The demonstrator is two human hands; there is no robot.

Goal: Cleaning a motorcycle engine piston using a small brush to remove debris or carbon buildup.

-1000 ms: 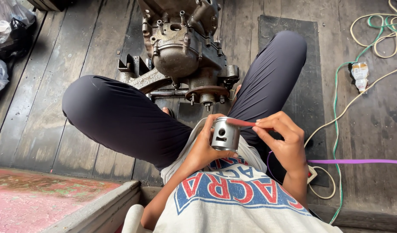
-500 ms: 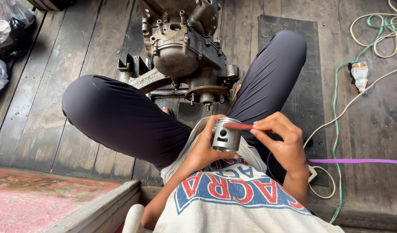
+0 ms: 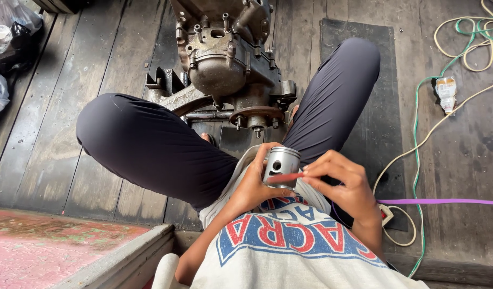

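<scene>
Piston (image 3: 281,167) at 6 o'clock from engine (image 3: 230,64), over lap | left hand (image 3: 252,184) fingers closed around its wall | right hand (image 3: 345,184) pinches red strip (image 3: 285,177) against it | looks stiff, light, smooth metal; best held by sides.

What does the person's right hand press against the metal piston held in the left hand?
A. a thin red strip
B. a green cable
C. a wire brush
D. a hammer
A: the right hand pinches a thin red strip laid across the side of the silver piston, which the left hand holds above the lap.
</scene>
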